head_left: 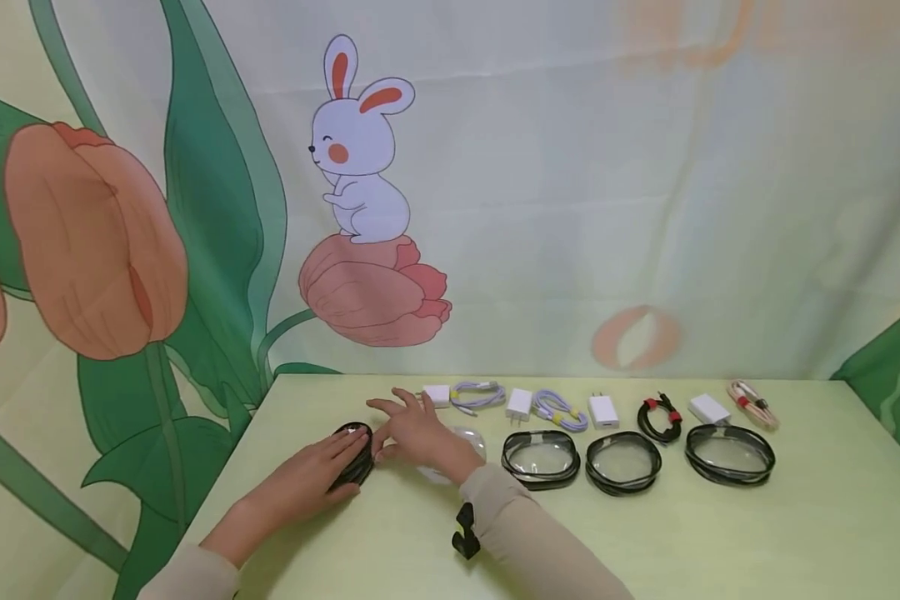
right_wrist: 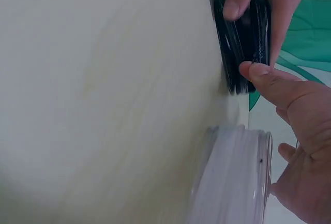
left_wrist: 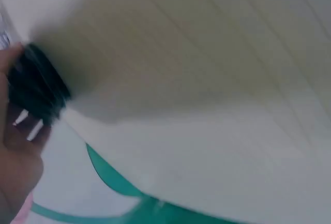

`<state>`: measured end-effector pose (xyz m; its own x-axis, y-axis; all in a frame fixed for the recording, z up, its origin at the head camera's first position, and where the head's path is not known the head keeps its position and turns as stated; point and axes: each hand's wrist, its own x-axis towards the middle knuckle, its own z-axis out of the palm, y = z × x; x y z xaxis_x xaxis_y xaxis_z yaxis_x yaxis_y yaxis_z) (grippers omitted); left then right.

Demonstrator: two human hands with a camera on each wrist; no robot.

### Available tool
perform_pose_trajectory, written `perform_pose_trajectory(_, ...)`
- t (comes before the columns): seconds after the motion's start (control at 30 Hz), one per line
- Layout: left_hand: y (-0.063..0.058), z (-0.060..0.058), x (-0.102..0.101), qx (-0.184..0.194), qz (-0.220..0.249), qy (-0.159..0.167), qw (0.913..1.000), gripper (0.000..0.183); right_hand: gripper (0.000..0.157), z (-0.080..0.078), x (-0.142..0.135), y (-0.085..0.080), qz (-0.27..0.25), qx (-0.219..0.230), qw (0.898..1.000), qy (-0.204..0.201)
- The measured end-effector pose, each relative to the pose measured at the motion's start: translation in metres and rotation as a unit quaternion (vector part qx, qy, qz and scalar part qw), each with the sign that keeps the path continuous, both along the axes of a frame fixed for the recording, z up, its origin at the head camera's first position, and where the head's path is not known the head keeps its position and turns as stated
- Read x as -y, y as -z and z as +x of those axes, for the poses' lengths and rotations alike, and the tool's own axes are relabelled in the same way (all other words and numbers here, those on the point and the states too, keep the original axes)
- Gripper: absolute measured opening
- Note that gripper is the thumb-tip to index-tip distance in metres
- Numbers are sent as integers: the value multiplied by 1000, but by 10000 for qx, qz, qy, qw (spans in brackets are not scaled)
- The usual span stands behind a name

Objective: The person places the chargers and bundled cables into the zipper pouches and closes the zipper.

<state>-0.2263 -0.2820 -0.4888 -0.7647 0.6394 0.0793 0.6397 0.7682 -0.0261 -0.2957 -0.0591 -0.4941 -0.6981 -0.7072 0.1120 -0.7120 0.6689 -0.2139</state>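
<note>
Across the back of your worktop [head_left: 832, 500], four adapters [head_left: 520, 402] alternate with four bundled cables [head_left: 666, 436]; before them three coils [head_left: 622, 488] sit to your right, another coil [head_left: 358, 468] at your left.

head view bright and softly lit, faint shadow on the table [head_left: 397, 542] beside the left sleeve [head_left: 191, 575], wrist views dimmer, hazy and bluish, broad shadow across the left one, black coil [left_wrist: 37, 83] blurred there

Head view: left hand [head_left: 307, 479] hides part of the black coil [head_left: 360, 468]; right hand [head_left: 420, 437] and wrist mask much of the clear item [head_left: 471, 442]. Sleeves [head_left: 547, 542] cut off below. Left wrist view: coil blurred, hand cropped at left. Right wrist view: clear item cropped at bottom.
</note>
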Motion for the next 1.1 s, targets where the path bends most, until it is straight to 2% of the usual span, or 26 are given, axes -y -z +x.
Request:
perform_pose_trajectory(0.13, 1, 0, 11, 77, 110, -292, 9995, 77, 9, -3, -2, -3, -90, -21, 9990, 431)
perform_pose_trajectory(0.2, 5, -1, 16, 34, 164, -124, 9998, 80, 10, -5, -3, -1, -126, 27, 9983, 573)
perform_pose_trajectory(0.27, 8, -2, 17, -40, 157, 213, 9996, 82, 11, -6, -4, 1, -155, 102, 9977, 644)
perform_pose_trajectory(0.37, 11, -2, 15, 42, 228, 609, 9979, 83, 13, -9, -5, 5, -150, 154, 9981, 581)
perform_pose_trajectory(0.5, 12, -2, 11, 131, 193, 718, 9971, 81, 12, -13, -9, 9, -181, 57, 9994, 305)
perform_pose_trajectory(0.77, 11, -2, 0, -230, -278, 269, 9990, 73, 5, -7, -16, 0, 57, -75, 9985, -543)
perform_pose_trajectory(0.83, 12, -1, -5, -252, -363, 89, 9990, 72, 5, -4, -17, -3, 152, -22, 9983, -554)
perform_pose_trajectory(0.97, 14, 5, -13, -61, -277, -372, 9989, 72, 7, -1, -17, -3, 194, -55, 9994, -290)
perform_pose_trajectory(1.1, 16, 10, -17, -134, -302, -695, 9970, 73, 7, -2, -18, 1, 162, -172, 9995, -199)
